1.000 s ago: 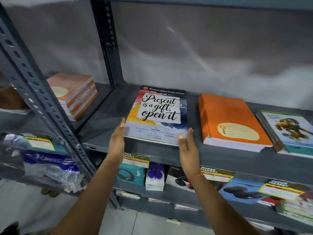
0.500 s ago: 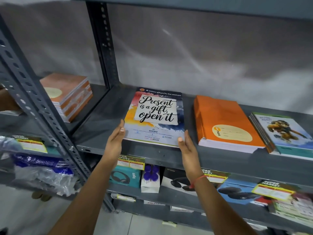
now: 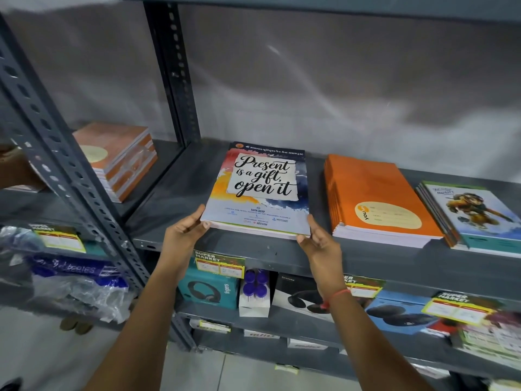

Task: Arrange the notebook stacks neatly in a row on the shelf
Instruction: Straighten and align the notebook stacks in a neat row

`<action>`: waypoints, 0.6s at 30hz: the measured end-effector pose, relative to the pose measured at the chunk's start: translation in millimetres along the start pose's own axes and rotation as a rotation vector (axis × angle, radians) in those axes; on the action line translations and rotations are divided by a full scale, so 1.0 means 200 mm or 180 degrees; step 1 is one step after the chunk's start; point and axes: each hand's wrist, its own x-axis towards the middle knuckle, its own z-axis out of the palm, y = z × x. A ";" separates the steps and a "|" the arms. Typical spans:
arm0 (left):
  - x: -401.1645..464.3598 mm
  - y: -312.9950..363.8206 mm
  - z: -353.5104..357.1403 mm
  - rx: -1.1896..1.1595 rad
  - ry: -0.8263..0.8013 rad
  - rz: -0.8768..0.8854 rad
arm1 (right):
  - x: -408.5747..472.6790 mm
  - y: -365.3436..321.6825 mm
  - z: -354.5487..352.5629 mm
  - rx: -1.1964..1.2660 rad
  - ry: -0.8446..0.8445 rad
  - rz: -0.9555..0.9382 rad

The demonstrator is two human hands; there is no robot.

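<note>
A thin stack of notebooks with a "Present is a gift, open it" cover (image 3: 262, 190) lies on the grey metal shelf (image 3: 174, 198). My left hand (image 3: 183, 235) grips its near left corner. My right hand (image 3: 318, 241) holds its near right corner, thumb along the edge. To the right lie an orange notebook stack (image 3: 375, 198) and a stack with a cartoon lion cover (image 3: 473, 215), side by side. The near edge of the held stack looks slightly raised off the shelf.
A slotted upright post (image 3: 64, 176) divides the shelf from the left bay, where a brown-orange notebook stack (image 3: 118, 159) sits. Below are boxed headphones (image 3: 208, 289), a small purple-capped pack (image 3: 253, 292) and price tags. The shelf's back wall is grey.
Both hands have gone from flat against the stack's sides to curled grips on its near corners. The stack sits a little straighter, and the view moved closer.
</note>
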 end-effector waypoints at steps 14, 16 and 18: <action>0.03 -0.01 0.01 -0.0028 0.0000 0.0090 | 0.01 -0.02 0.02 -0.0195 0.0201 0.0061; 0.03 -0.01 0.00 0.0029 -0.0101 0.0110 | 0.01 -0.02 0.02 -0.0259 0.0149 0.0076; 0.03 0.00 0.01 0.0084 -0.0214 0.0149 | 0.00 -0.01 0.02 -0.0396 0.0117 0.0062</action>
